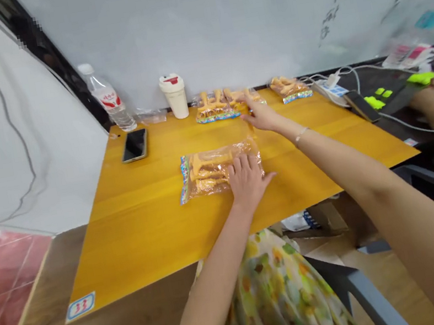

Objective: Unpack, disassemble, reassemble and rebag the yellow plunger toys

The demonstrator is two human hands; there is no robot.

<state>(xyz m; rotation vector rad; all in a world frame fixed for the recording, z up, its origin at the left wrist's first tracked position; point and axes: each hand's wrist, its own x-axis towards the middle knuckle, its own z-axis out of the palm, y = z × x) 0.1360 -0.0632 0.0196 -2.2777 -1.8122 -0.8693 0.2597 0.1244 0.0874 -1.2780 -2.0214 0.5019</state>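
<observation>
L hand (248, 182) is laid palm-down on a clear plastic bag (210, 172) w/ a printed blue-and-orange strip along its left edge; fingers are spread flat across the bag, not curled, w/ nothing pinched. Bag is placed mid-table on a yellow wood-grain tabletop (139, 243), w/ pale orange pieces sealed inside, prob. chicken feet, though glare on the plastic makes that hard to confirm. R hand (261, 115) is stretched toward the far edge, fingers extended and loosely open, tips touching a second bag (211, 108); no grip is seen. A third bag (290, 88) is placed just right of it, near the wall.

At the far left of the table, a smartphone (134, 145) is laid face up; a water bottle (108, 97) and a white lidded cup (175, 97) are stood by the wall. A power strip (328, 91) w/ white cables is set just past the table's right end. At the right edge, hands of another person (426, 98) are seen near neon-green items (375, 101). A floral-print garment (272, 287) is visible below the table.
</observation>
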